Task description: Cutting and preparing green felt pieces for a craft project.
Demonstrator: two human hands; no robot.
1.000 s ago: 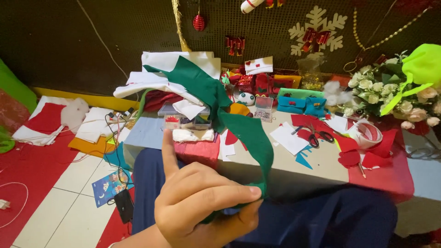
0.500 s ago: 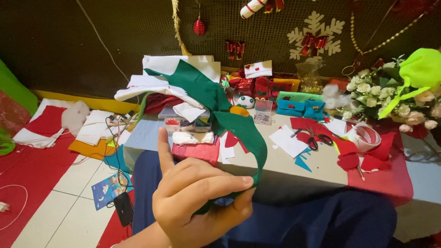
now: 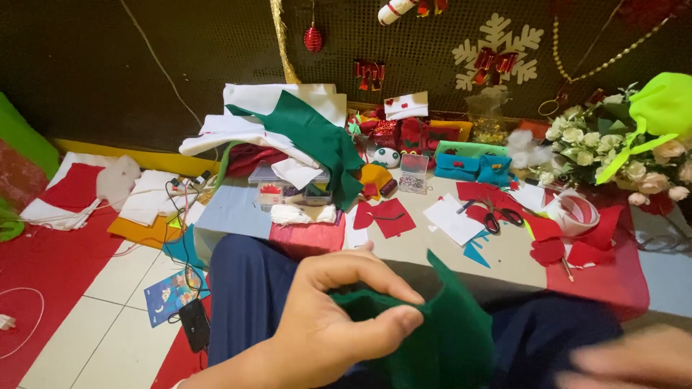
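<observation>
Through the head camera I see my left hand (image 3: pixel 328 328) low in the middle, fingers curled and thumb pressed against the forefinger, pinching a piece of green felt (image 3: pixel 447 338) that hangs over my lap. My right hand (image 3: pixel 634 364) is a blur in the bottom right corner, just beside the felt; I cannot tell how its fingers are set. Beyond them the low table (image 3: pixel 504 252) holds red felt cutouts (image 3: pixel 386 216), scissors (image 3: pixel 497 216) and a heap of white and green cloth (image 3: pixel 288 137).
</observation>
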